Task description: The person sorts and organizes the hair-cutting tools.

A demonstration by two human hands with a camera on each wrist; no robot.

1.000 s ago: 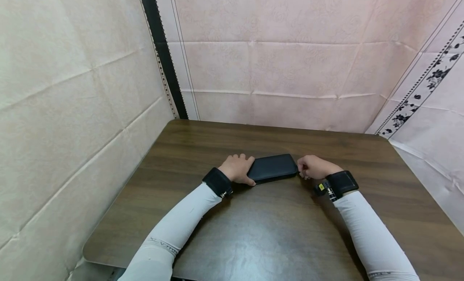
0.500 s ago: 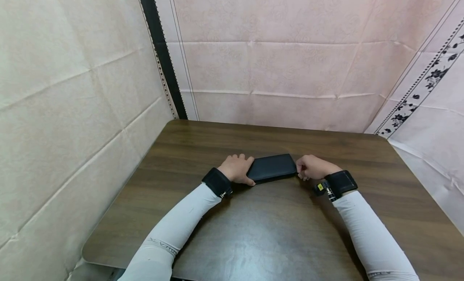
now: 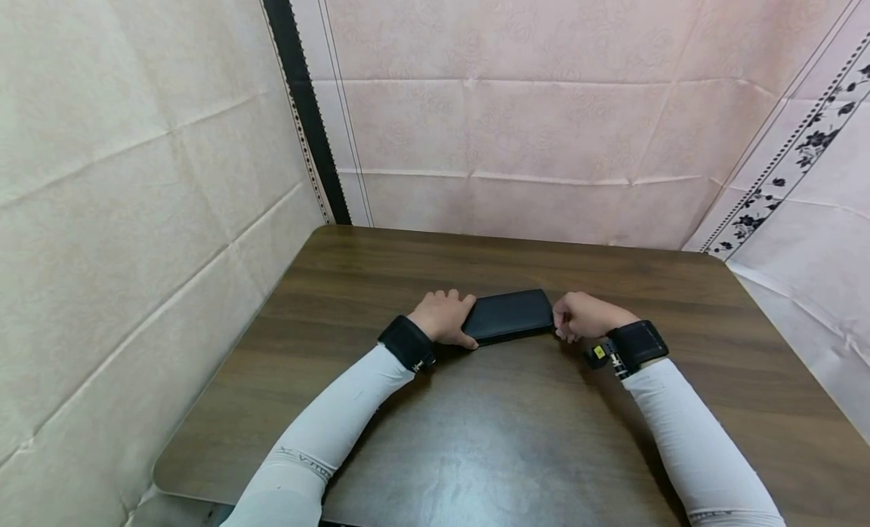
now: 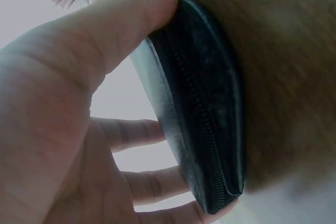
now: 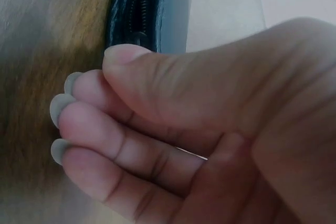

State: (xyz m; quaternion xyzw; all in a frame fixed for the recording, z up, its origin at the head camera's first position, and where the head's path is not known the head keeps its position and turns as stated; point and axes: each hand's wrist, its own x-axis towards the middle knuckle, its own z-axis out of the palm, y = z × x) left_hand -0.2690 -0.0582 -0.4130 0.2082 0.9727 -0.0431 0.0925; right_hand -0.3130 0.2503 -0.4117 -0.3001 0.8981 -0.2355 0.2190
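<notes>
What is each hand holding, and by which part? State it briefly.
The left hand grips the black zip case by its left end. The right hand sits at the right end, its grip apparently pinching the zip pull; not certain.

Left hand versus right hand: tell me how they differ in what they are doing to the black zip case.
The left hand clasps one end of the black zip case, thumb on one edge, fingers spread on its far side; the right hand has its fingers curled together at the other end, by the zipper.
The left hand's fingers look fairly straight; the right hand's fingers are bunched against the thumb.
Both rest on the wooden table and wear black wrist straps.
</notes>
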